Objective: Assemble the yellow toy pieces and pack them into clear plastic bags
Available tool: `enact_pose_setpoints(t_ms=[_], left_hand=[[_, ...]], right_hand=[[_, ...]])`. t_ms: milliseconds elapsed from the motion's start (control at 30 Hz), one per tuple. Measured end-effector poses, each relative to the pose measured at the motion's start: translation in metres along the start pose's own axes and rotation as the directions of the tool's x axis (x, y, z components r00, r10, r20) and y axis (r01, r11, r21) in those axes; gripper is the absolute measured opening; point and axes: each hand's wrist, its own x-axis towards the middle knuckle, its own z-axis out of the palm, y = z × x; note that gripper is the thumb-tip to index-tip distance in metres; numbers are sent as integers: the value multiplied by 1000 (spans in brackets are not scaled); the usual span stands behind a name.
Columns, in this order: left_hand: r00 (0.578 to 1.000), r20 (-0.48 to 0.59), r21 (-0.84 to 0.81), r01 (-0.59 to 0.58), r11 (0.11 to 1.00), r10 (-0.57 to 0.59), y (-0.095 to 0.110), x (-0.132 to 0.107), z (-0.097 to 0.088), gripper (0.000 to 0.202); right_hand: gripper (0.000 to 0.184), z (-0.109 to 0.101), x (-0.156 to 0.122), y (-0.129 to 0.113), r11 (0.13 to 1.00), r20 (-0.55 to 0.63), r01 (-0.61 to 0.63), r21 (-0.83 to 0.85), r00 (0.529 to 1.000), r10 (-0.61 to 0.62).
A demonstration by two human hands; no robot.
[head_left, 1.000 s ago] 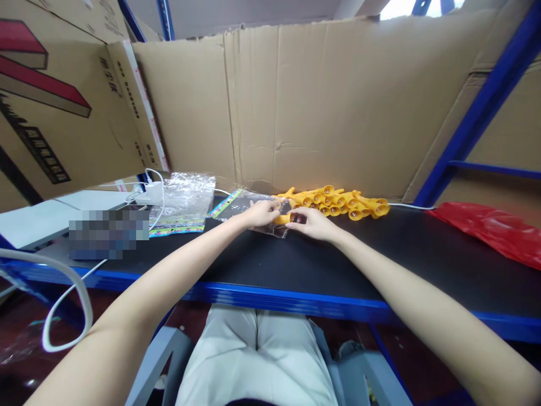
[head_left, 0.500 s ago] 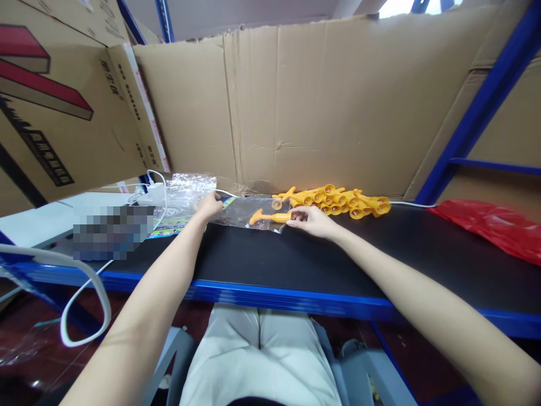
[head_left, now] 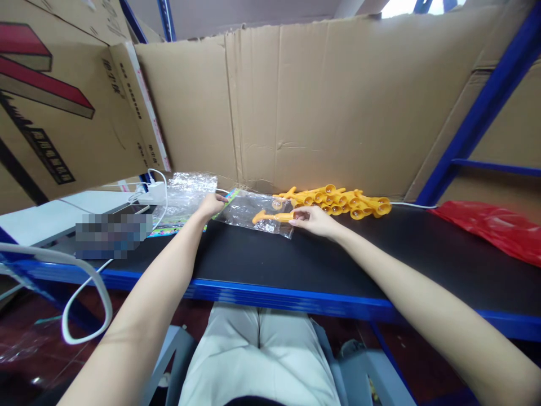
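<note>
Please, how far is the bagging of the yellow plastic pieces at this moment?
One yellow piece already lies inside the clear bag. The left hand holds the bag's printed end, and the right hand pinches its open end. The yellow pile waits unbagged beside the stack of empty bags.

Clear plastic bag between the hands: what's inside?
One orange plastic toy lies inside the clear plastic bag, seen through the film. Its right end is covered by the right hand; the left hand pinches the bag's header end.
</note>
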Motion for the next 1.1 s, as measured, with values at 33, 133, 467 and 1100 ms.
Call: enact_pose_setpoints(t_ms=[33,133,467,1100], left_hand=[[1000,-9,-33,-16,999,15,2,-2,0,36],[1000,29,-172,12,985,-7,9,-8,2,41],[963,235,-592,247,767,-128,32,-20,28,43],[948,298,-594,278,755,-115,51,-32,44,39]], right_hand=[[36,-1,0,0,1000,-4,-18,-16,1000,17],[38,-1,-1,-1,997,-18,-48,-59,999,47],[34,6,1,-5,995,-9,-71,71,997,72],[28,13,9,14,948,-80,125,294,991,-105]])
